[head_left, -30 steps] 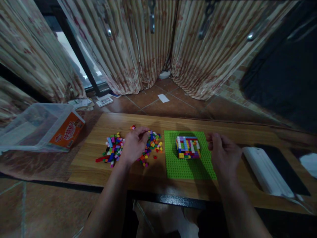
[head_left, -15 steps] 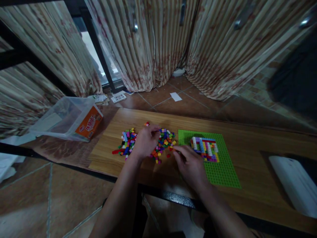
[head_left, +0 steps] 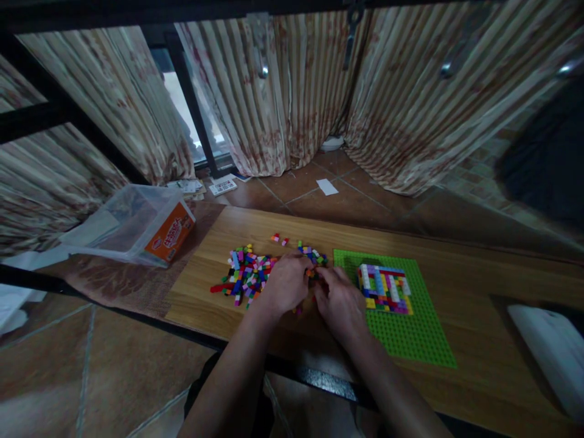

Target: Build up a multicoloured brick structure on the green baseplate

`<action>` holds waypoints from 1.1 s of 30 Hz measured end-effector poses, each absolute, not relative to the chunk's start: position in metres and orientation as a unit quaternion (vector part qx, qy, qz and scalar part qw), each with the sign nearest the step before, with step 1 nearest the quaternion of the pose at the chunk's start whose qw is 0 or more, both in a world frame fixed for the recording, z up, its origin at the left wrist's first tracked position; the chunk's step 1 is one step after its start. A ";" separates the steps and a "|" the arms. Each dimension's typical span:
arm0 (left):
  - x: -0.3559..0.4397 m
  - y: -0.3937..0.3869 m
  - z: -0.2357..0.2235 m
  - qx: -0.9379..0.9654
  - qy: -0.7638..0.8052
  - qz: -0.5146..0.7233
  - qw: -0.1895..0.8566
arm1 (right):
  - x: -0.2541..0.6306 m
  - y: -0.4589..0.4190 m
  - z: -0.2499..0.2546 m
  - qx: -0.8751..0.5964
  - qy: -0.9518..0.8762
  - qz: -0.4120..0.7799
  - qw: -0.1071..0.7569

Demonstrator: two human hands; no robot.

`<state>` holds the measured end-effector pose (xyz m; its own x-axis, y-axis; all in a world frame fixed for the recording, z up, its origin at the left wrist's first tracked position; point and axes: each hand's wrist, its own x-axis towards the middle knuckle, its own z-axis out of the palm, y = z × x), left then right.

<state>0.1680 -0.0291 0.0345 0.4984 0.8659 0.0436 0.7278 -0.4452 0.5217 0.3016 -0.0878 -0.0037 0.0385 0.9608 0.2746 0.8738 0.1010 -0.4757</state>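
Note:
My left hand (head_left: 288, 281) is over the right part of a pile of small coloured toy bricks (head_left: 249, 274), its fingers curled and their tips partly hidden. Close to its fingertips, my right hand (head_left: 340, 299) has thumb and fingers drawn together in a pinch. Orange bricks (head_left: 311, 273) show in the narrow gap between the hands; I cannot make out whether either hand grips one. Just right of my right hand lies a green baseplate (head_left: 424, 328), bearing a multicoloured block of joined bricks (head_left: 385, 289).
Two or so loose red bricks (head_left: 279, 239) sit behind the pile on the wooden table (head_left: 201, 274). A clear plastic bin (head_left: 128, 225) with an orange label stands at the left. A white object (head_left: 542, 353) lies at the right end. Striped curtains (head_left: 301, 103) hang beyond.
My left hand has moved right and nearer the body, closing in on my right hand. More of the pile's left side shows. The view has tilted up slightly.

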 end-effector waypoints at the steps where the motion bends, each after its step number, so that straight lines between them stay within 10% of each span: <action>1: 0.167 -0.029 0.035 0.832 0.482 0.154 0.226 | 0.300 -0.086 -0.004 -0.670 -0.688 0.078 0.270; 14: 0.162 -0.026 0.038 0.826 0.450 0.183 0.288 | 0.300 -0.082 0.004 -0.653 -0.628 0.172 0.387; 27: 0.172 -0.030 0.039 0.694 0.350 0.300 0.554 | 0.312 -0.087 0.021 -0.533 -0.329 0.520 0.581; 33: 0.175 -0.030 0.040 0.634 0.352 0.300 0.620 | 0.323 -0.096 0.018 -0.552 -0.473 0.360 0.585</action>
